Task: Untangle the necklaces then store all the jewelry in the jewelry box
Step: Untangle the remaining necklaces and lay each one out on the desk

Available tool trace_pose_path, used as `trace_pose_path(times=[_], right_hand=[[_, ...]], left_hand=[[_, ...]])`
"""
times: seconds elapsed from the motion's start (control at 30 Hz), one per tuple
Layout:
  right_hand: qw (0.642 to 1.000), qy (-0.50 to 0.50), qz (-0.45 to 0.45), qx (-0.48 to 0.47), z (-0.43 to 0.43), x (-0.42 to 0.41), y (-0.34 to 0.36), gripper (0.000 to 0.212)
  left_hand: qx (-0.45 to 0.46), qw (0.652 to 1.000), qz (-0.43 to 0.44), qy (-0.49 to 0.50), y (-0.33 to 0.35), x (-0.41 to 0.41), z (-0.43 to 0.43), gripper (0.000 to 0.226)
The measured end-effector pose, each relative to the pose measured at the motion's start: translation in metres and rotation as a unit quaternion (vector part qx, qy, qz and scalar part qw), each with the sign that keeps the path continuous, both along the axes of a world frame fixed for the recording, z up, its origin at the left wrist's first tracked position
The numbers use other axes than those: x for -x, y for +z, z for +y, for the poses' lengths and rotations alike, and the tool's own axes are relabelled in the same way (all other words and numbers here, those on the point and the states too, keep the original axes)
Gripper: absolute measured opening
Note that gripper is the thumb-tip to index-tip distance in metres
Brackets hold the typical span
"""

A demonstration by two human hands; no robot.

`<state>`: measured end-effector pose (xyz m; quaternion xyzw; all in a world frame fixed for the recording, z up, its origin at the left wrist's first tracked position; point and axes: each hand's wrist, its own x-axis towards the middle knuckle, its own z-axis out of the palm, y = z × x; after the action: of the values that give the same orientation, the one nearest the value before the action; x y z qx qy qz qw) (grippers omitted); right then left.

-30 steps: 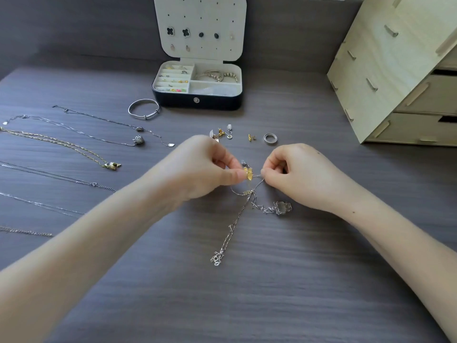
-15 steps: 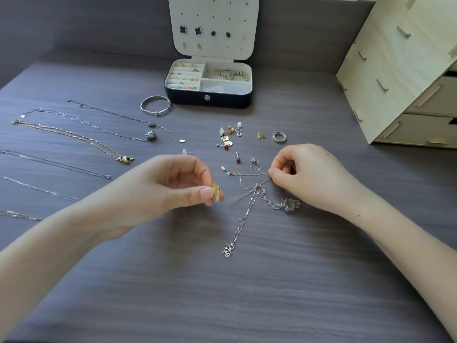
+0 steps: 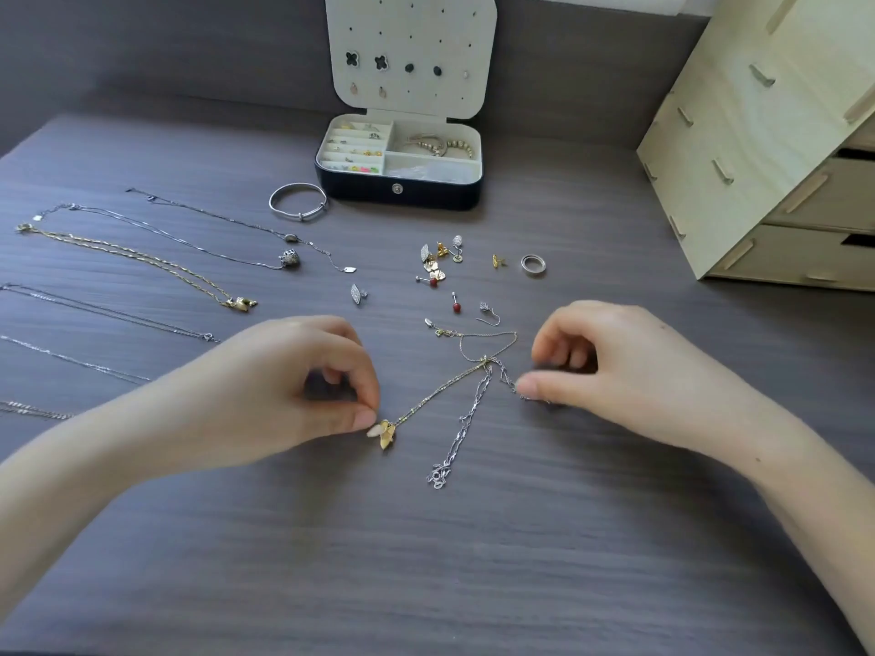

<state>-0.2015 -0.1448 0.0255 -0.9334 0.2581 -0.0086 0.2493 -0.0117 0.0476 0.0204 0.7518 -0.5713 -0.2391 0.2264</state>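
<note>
While the L hand (image 3: 284,385) pinches the gold leaf pendant (image 3: 387,434) w/ thumb & first finger, the pendant sticks out just past the fingertips, low on the table (image 3: 473,561). Its gold chain (image 3: 440,395) runs up & right to a knot (image 3: 485,362) btw the 2 hands. A silver chain (image 3: 466,423) lies from the knot down toward the person. The R hand (image 3: 615,371) has curled fingers. Its thumb tip touches a 2nd silver strand (image 3: 509,383) just right of the knot, but can't tell if it pinches it. The jewelry box (image 3: 402,198) sits open at the back, well apart from both hands.
</note>
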Motion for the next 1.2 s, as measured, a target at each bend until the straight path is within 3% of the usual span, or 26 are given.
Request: trace_pose_path(times=[0.17, 0.27, 0.37, 0.57, 0.8, 1.2], right_hand=[[0.999, 0.027, 0.032, 0.029, 0.006, 0.018, 0.002, 0.020], [0.999, 0.018, 0.016, 0.023, 0.008, 0.023, 0.002, 0.022], [0.997, -0.025, -0.055, -0.045, 0.006, 0.021, 0.010, 0.022], [0.964, -0.016, -0.224, -0.140, -0.002, -0.004, 0.047, 0.020], [0.955, 0.025, -0.266, -0.128, 0.003, -0.026, 0.078, 0.021], [0.874, 0.033, -0.437, -0.209, 0.034, -0.039, 0.125, 0.018]], left_hand=[[0.087, 0.992, -0.086, 0.029, 0.001, 0.001, -0.011, 0.026], [0.126, 0.985, -0.111, -0.044, -0.006, 0.015, -0.021, 0.028], [0.137, 0.971, -0.151, -0.125, -0.019, 0.029, -0.029, 0.029], [0.178, 0.964, -0.139, -0.141, -0.030, 0.032, -0.021, 0.027], [0.196, 0.962, -0.122, -0.144, -0.034, 0.036, -0.006, 0.027], [0.185, 0.972, -0.077, -0.124, -0.034, 0.037, -0.002, 0.019]])
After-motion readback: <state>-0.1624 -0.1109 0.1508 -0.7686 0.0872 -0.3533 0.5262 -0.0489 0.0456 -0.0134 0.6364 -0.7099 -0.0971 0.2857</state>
